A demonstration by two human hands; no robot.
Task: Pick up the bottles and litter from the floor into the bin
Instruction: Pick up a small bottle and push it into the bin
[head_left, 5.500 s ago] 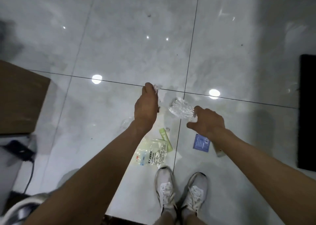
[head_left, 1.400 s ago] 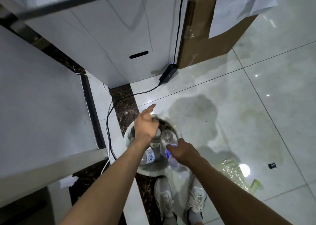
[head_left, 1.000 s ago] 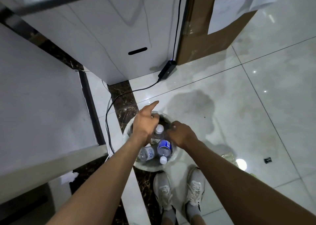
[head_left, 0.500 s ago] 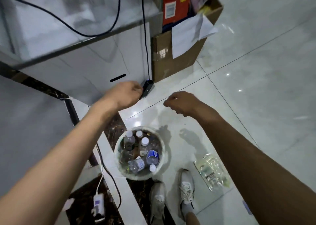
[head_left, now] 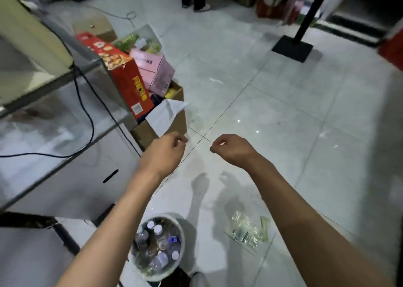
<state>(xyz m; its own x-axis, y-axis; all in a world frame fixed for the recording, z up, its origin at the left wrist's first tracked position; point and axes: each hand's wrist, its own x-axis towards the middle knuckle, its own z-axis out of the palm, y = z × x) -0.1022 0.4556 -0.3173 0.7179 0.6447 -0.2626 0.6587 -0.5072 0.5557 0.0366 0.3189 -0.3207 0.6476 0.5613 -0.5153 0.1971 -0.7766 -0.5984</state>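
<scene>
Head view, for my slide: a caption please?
Empty hands raised over bottle-filled bin; plastic wrapper remains on floor.

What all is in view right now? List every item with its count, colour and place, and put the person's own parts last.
bin: one, white, on the floor at bottom centre
bottles: several, clear with white caps, one with a blue label, inside the bin
plastic bag: one, clear and crumpled, on the floor right of the bin
green wrapper: one, pale green, beside the plastic bag
cardboard box: one, brown, on the floor by the counter
red carton: one, sticking out of the cardboard box
pink box: one, on top of the cardboard box
cables: black, over the counter
sign base: one, black, far right
left hand: loosely curled, holding nothing, raised
right hand: loosely curled, holding nothing, raised
</scene>
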